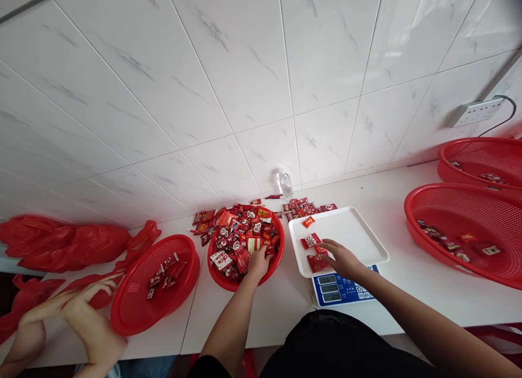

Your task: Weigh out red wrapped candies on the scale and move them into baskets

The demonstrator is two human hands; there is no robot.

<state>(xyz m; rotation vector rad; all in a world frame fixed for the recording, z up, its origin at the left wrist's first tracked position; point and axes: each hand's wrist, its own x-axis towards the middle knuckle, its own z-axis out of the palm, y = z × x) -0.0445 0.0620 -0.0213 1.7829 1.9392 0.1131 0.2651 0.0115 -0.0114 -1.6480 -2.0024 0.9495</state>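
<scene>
My left hand [258, 265] reaches into a round red basket [280, 247] heaped with small red wrapped packets [234, 234]. Its fingers are bent in among the packets beside a cream-and-red one [253, 244], and what they grip is hidden. My right hand [341, 259] is over the left part of a white tray [359, 234], with a small red packet [322, 249] between its thumb and fingers. Close by on the tray lie a red-and-white packet [311, 240], a dark red packet [317, 263] and an orange-red one [309, 222]. Under the tray is a blue scale [346, 291].
Loose packets [299, 208] lie behind the tray, near a clear plastic bottle [285, 183]. Another red basket [122, 307] stands left, beside a co-worker's hands [87, 293] and red plastic bags [73, 242]. Two red baskets are at right, the nearer one [411, 220] holding several packets.
</scene>
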